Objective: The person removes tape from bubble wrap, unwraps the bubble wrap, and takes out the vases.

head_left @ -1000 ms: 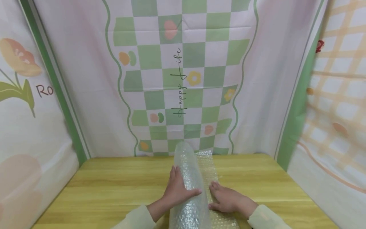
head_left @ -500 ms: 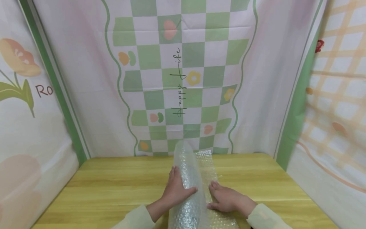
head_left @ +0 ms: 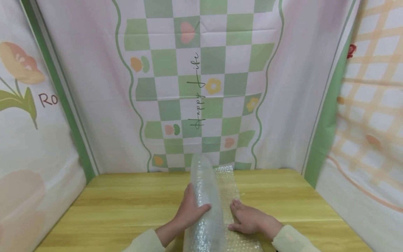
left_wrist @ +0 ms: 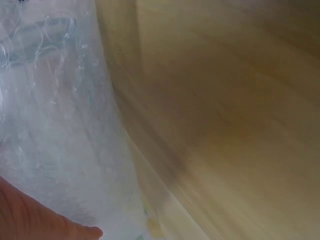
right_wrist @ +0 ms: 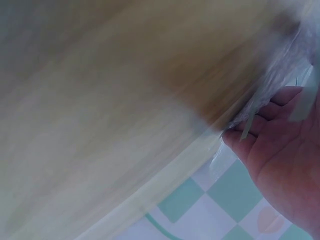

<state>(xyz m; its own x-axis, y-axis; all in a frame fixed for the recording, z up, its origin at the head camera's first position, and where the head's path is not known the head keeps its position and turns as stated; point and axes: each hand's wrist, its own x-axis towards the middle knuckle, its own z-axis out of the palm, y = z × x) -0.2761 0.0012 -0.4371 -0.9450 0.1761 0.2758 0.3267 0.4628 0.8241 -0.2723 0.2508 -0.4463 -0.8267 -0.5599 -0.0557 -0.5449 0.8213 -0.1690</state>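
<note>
A roll of clear bubble wrap [head_left: 204, 196] stretches from the near side of the table toward the back wall in the head view. My left hand [head_left: 190, 210] rests against its left side, fingers pointing forward and thumb laid across the top. In the left wrist view that thumb [left_wrist: 45, 220] lies straight over the film. To the roll's right, a flat sheet of bubble wrap [head_left: 227, 178] spreads on the tabletop. My right hand [head_left: 252, 218] presses on this sheet with extended fingers. The right wrist view shows the palm [right_wrist: 290, 165] beside crinkled film.
A yellow wood-grain table [head_left: 132, 203] carries the wrap. Behind it hangs a checkered cloth [head_left: 212, 59] reading "Happy Life". Printed cloth panels border the table at the left [head_left: 28, 150] and right [head_left: 368, 122].
The roll has turned and shifted slightly left, with my left hand moving left along with it. A little more flat wrap shows beside it. My right hand has stayed almost still.
</note>
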